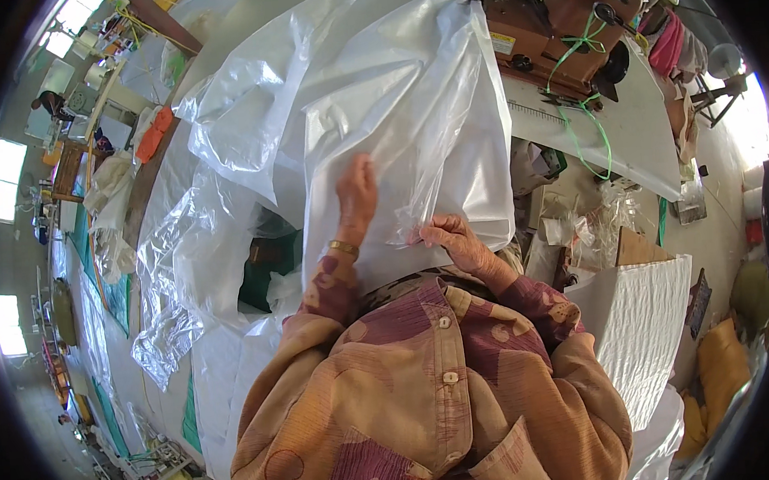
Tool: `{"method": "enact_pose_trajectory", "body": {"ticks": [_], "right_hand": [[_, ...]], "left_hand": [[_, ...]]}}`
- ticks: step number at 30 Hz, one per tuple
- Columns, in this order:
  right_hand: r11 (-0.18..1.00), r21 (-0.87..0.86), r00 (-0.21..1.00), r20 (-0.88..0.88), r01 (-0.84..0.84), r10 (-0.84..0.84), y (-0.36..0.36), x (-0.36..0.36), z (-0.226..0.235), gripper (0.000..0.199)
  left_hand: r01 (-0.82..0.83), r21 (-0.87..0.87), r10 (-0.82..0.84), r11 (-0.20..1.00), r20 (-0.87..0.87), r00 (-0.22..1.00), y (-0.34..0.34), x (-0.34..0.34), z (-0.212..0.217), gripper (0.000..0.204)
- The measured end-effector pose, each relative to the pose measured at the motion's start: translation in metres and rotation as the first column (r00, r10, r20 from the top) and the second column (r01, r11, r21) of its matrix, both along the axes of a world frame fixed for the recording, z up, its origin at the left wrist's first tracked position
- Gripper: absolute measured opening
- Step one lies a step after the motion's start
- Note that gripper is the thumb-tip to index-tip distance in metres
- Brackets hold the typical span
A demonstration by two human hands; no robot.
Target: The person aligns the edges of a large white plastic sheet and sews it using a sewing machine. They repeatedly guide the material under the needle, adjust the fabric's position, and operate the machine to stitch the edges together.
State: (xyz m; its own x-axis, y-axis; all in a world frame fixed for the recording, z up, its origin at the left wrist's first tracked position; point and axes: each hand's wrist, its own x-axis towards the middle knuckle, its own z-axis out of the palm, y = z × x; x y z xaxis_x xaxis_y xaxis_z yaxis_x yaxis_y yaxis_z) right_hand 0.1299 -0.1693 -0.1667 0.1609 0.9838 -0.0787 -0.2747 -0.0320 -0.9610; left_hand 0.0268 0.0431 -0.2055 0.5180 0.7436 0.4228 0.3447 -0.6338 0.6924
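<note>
Sheeting (345, 126), white and glossy, runs from top center down to the person's waist, creased, bright highlights. Clear film (436, 143) lies over it, bunched to a thin end at center of frame. Right hand (460, 241): grip narrow, thumb and fingers pinching that bunched end. Left hand (357, 194): left of it, over the sheeting, slightly blurred, fingers bent; cannot tell if its grip has anything or if it touches the sheeting.

Desk (642, 147), pale, upper right of frame, ruler scale (533, 112) near its edge. Brown sewing machine (547, 40) on it, green cord (583, 41) tied to the machine and hanging in a loop. Below that, plastic scraps (594, 222) in a loose heap. White ribbed sheet (637, 323) lower right, brown board (638, 248) just above it.

Left side: more loose clear plastic (184, 257), shiny, crumpled; orange cloth (154, 134) upper left. Room bends at the rim: bright windows (6, 179) far left, gray wall (16, 247) between them, another person (51, 102) small at upper left.
</note>
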Motion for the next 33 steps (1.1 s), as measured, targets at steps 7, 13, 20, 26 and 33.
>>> {"method": "enact_pose_trajectory", "body": {"ticks": [7,13,20,26,33], "right_hand": [[0.982,-0.169,0.939,0.343,0.082,-0.020,0.008,0.012,-0.017,0.026],[0.871,0.224,0.596,0.653,0.438,-0.467,0.014,0.018,0.065,0.028],[0.967,0.096,-0.097,0.992,0.236,-0.075,0.070,0.104,0.120,0.045],[0.995,-0.026,-0.206,0.977,0.099,0.046,0.090,0.163,0.142,0.026],[0.976,-0.194,0.236,0.948,-0.099,0.213,0.045,0.093,0.110,0.026]], "left_hand": [[0.185,0.014,-0.179,0.983,0.342,0.923,0.027,-0.045,0.188,0.009],[0.433,-0.024,-0.431,0.901,-0.158,0.888,0.002,-0.059,0.175,0.015],[0.364,0.035,-0.344,0.931,-0.250,0.905,-0.013,-0.047,0.176,0.021],[0.324,0.070,-0.302,0.943,-0.224,0.927,0.003,-0.052,0.200,0.019],[0.436,0.196,-0.384,0.878,-0.253,0.888,0.004,-0.053,0.196,0.018]]}}
